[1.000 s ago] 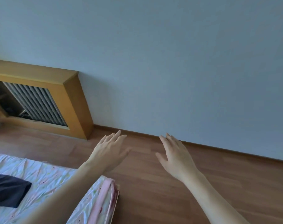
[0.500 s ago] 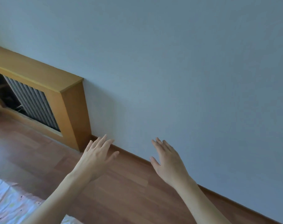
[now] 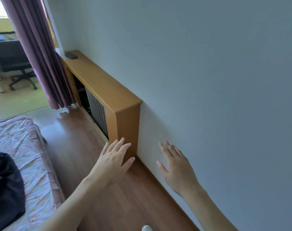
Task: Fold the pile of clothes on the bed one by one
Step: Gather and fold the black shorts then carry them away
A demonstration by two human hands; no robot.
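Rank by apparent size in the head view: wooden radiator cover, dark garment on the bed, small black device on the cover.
1. wooden radiator cover
2. dark garment, nearer the camera and partly cut off
3. small black device

The bed (image 3: 33, 164) and the dark garment (image 3: 6, 189) on it run off the left edge. A small dark object (image 3: 71, 55) on the wooden radiator cover (image 3: 100, 80) is too small to identify. A white shape (image 3: 147, 228) is cut by the bottom edge.

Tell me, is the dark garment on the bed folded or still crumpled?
Crumpled: the dark garment lies in a rumpled heap on the bed, with no flat, squared edges.
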